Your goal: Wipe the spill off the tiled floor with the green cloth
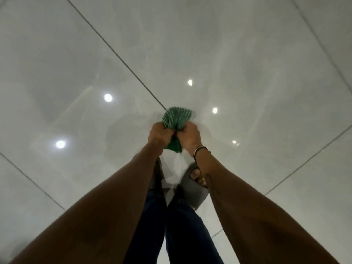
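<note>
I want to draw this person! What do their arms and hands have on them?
Both arms are bare, with no sleeves showing. The left hand wears nothing. The right hand has thin bands around the wrist, dark and light ones.

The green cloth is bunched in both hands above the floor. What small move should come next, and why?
Probably lower the green cloth onto the tiled floor. The left hand and right hand grip it bunched, apparently above the tiles in front of the sandals, so it cannot wipe yet. No spill is clearly visible among the glossy reflections.
</note>
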The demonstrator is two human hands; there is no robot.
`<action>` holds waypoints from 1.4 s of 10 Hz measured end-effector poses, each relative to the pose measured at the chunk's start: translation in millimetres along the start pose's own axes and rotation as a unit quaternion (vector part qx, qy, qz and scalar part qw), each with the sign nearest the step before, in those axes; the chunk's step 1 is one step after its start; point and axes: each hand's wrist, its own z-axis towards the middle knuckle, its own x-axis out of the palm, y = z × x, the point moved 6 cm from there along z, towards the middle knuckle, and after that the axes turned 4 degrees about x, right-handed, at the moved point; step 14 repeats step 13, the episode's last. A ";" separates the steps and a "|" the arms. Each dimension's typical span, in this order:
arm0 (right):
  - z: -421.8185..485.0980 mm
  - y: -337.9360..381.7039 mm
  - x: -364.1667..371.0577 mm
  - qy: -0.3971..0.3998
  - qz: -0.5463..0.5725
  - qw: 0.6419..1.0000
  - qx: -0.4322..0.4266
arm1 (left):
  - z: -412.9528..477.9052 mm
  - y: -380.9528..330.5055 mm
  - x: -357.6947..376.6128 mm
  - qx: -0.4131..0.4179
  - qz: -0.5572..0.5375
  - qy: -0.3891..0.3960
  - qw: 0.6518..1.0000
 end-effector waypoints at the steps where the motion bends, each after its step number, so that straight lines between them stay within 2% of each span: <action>1: -36.1 7.6 -27.4 0.027 0.063 0.997 0.032 | -43.6 -21.9 -19.5 -0.014 -0.054 0.050 0.997; 2: -80.5 12.3 -81.4 0.021 0.163 0.984 0.075 | -102.3 -56.8 -57.7 -0.008 -0.088 0.071 0.994; 4: -230.7 126.4 -246.0 0.039 0.260 0.959 0.105 | -245.4 -199.5 -160.8 0.015 -0.210 0.086 0.974; 5: -280.0 192.6 -323.3 0.050 0.272 0.959 0.068 | -303.2 -299.4 -202.5 0.079 -0.238 0.109 0.962; 6: -297.4 257.5 -392.9 0.020 0.307 0.952 0.006 | -330.0 -395.1 -227.5 0.129 -0.246 0.098 0.956; 8: -260.5 362.5 -511.1 -0.037 0.371 0.924 -0.086 | -311.8 -560.0 -235.4 0.197 -0.253 0.075 0.944; 9: -214.6 419.2 -573.9 -0.055 0.347 0.924 -0.150 | -282.5 -642.9 -231.8 0.227 -0.268 0.071 0.934; 11: -129.9 528.6 -680.9 -0.082 0.247 0.944 -0.202 | -222.3 -778.2 -226.6 0.266 -0.274 0.029 0.924; 12: -96.4 563.0 -702.6 -0.058 0.156 0.963 -0.210 | -196.0 -802.2 -223.9 0.273 -0.221 0.018 0.936; 13: -72.9 551.9 -712.8 -0.117 0.017 0.973 -0.200 | -181.4 -792.4 -219.6 0.301 -0.081 -0.020 0.950; 14: -72.9 551.9 -712.8 -0.117 0.017 0.973 -0.200 | -181.4 -792.4 -219.6 0.301 -0.081 -0.020 0.950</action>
